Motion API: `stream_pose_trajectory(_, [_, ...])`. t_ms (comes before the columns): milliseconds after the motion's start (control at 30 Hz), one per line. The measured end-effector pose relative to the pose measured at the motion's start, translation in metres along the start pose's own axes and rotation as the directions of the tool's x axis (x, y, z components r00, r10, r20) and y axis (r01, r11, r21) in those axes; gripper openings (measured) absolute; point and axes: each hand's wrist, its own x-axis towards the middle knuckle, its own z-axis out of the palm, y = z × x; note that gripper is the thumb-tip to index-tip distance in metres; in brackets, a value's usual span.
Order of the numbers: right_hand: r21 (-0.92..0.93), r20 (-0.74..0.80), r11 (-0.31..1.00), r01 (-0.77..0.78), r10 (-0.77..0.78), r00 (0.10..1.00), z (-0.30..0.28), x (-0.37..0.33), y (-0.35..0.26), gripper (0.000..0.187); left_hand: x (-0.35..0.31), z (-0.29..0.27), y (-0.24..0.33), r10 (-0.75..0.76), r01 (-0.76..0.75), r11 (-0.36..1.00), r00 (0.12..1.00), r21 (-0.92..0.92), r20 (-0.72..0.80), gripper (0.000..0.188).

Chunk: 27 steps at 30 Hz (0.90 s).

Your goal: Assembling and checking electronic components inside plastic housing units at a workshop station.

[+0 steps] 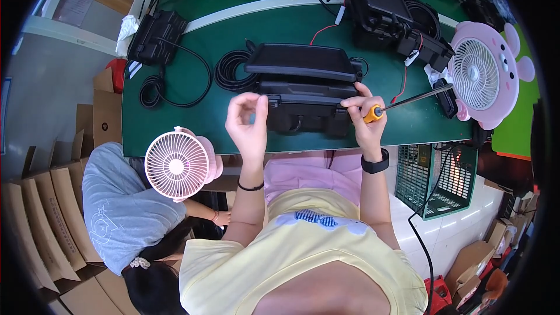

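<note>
A black hard plastic case (306, 115) lies before me at the front of the green table, with a flat black panel (303, 61) on its far side. My left hand (247, 125) is at the case's left front corner, fingers curled in toward the thumb; whatever is between the fingertips is hidden. In my right hand (367, 128) is a screwdriver (374, 114) with a yellow-orange handle, its shaft pointing right and away from the case. The thumb and fingertips of that hand also touch the case's right end.
A coiled black cable (231, 71) sits left of the panel. Other black cases (156, 38) stand around the green table (216, 29). A pink fan (478, 73) is at right, a smaller fan (176, 165) at left. Beside me a person (125, 198) bends down; a green crate (434, 181) stands at right.
</note>
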Motion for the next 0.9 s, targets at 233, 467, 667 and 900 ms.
stream_pose_trajectory(233, [0.027,0.016,0.998,-0.061,0.060,0.998,-0.004,0.006,0.002,0.025,0.007,0.000,-0.024,0.191,-0.189,0.981,0.955,-0.032,0.226,0.044])
stream_pose_trajectory(467, [-0.153,-0.274,0.986,-0.064,0.020,0.961,0.011,0.002,-0.010,0.020,0.020,0.010,-0.051,0.157,-0.102,0.977,0.940,-0.189,0.303,0.082])
stream_pose_trajectory(667, [-0.316,-0.286,0.920,-0.230,0.139,0.948,0.011,-0.012,-0.022,0.015,0.013,0.023,-0.049,0.191,-0.140,0.960,0.960,-0.242,0.203,0.067])
stream_pose_trajectory(900, [0.019,-0.031,0.922,-0.386,0.386,0.922,-0.011,0.004,-0.034,0.019,0.011,0.022,-0.045,0.273,-0.244,0.953,0.948,-0.178,0.164,0.019])
